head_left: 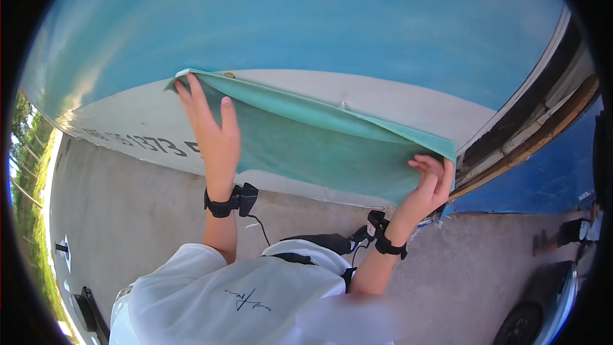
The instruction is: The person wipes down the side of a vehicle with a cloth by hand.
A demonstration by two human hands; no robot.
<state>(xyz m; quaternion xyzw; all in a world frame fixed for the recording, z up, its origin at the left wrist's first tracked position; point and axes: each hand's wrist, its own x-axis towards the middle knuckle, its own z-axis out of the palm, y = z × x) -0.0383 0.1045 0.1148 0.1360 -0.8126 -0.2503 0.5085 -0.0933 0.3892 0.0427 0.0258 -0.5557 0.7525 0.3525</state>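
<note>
A green cloth (319,140) hangs in a sagging fold between my two hands, its upper edge up against a large blue and white panel. My left hand (211,131) is at the cloth's upper left corner, fingertips on the edge and thumb held apart. At the right corner, my right hand (434,182) grips the cloth with its fingers curled; part of the grip is hidden by the fabric. Black straps with small devices and cables circle both wrists.
The panel's blue part (306,19) fills the top; printed digits mark its white band (128,115). A blue sheet (530,179) and wooden strip lie to the right. Concrete floor (159,211) spreads below. A dark vehicle (536,306) and another person (571,233) appear at lower right.
</note>
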